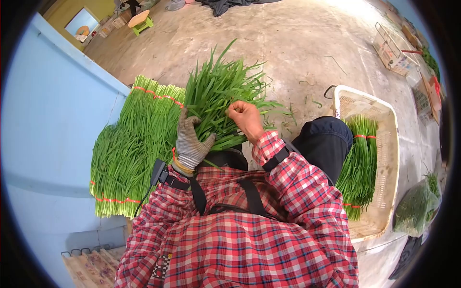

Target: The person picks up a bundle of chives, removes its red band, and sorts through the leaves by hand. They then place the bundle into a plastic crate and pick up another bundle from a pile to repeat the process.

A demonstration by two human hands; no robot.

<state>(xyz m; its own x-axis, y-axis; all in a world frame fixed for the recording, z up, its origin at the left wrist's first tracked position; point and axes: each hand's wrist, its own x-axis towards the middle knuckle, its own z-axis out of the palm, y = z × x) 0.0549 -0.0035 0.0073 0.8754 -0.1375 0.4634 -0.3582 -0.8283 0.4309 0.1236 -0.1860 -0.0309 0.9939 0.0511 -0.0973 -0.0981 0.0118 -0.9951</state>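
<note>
A loose bunch of long green leaves lies across my lap, its tips fanning out to the front and right. My left hand, in a grey striped glove, holds the bunch at its left side with the thumb apart from the fingers. Over the leaves, my bare right hand has its fingertips pinched together; whether a leaf is between them is too small to tell. Just left of my left hand are stacked green bundles tied with red bands.
On the right, a white plastic crate holds tied green bundles. A plastic bag of greens lies beyond it. A blue wall stands at the left. Further off are a small table and another crate.
</note>
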